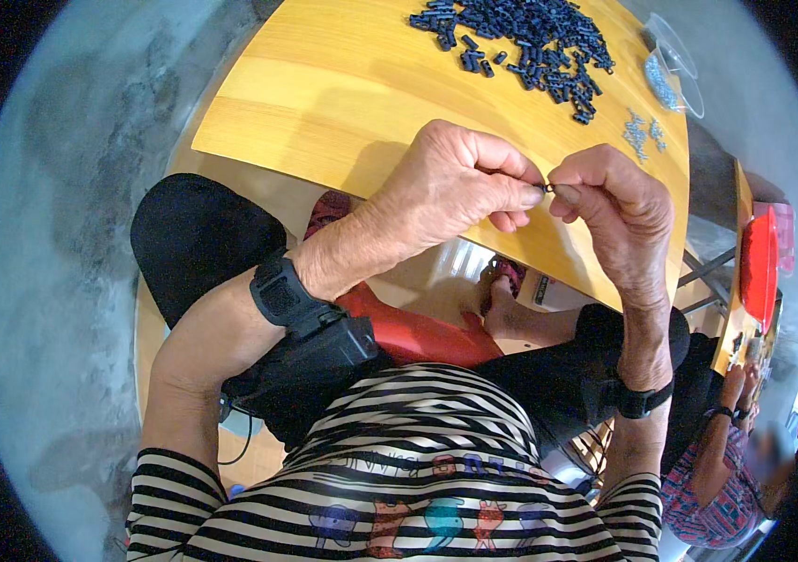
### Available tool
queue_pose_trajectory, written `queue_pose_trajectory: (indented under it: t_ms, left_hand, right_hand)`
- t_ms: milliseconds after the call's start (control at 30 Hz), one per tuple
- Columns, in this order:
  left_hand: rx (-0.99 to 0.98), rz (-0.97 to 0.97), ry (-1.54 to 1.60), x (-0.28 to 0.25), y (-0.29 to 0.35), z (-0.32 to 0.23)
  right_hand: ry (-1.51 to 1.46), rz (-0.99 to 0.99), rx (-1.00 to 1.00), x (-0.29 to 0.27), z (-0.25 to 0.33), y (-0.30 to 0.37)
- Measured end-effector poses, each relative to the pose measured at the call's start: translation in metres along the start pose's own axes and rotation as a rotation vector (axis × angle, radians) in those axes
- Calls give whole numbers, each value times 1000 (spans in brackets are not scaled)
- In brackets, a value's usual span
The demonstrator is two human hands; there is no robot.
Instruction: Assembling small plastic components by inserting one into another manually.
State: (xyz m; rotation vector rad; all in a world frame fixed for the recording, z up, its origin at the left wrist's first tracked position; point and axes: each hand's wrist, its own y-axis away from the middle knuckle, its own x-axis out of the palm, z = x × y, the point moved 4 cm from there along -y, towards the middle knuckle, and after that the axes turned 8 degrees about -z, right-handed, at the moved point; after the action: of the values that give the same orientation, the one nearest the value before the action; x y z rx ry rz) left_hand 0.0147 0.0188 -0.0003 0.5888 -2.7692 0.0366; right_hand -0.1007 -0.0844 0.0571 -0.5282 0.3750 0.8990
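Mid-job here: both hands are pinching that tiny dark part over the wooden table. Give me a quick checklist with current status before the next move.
1. Small dark part pinched between left hand and right hand: ok.
2. Part's alignment or seating: cannot tell, too small.
3. Pile of dark parts on the wooden table, ahead of the hands: ok.
4. Small silvery pieces lying beside the pile: ok.
5. Clear container at the table edge, on its side: not ok.

One heap of dark blue tube pieces (521, 42), far too many to be counted, is seen on one yellow tabletop (324, 84). One clear plastic dish (675, 66) and one red tray (759, 267) are counted.
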Motion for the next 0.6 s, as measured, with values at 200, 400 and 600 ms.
queue_pose_trajectory:
  t_ms: [200, 400, 600]
  left_hand:
    - [-39, 0, 39, 1, 0, 1]
    - [-29, -36, 61, 0, -2, 1]
    - [-42, -66, 65, -1, -4, 3]
  right_hand:
    - [27, -37, -48, 1, 0, 0]
    - [7, -59, -55, 3, -5, -1]
    - [60, -93, -68, 8, -4, -5]
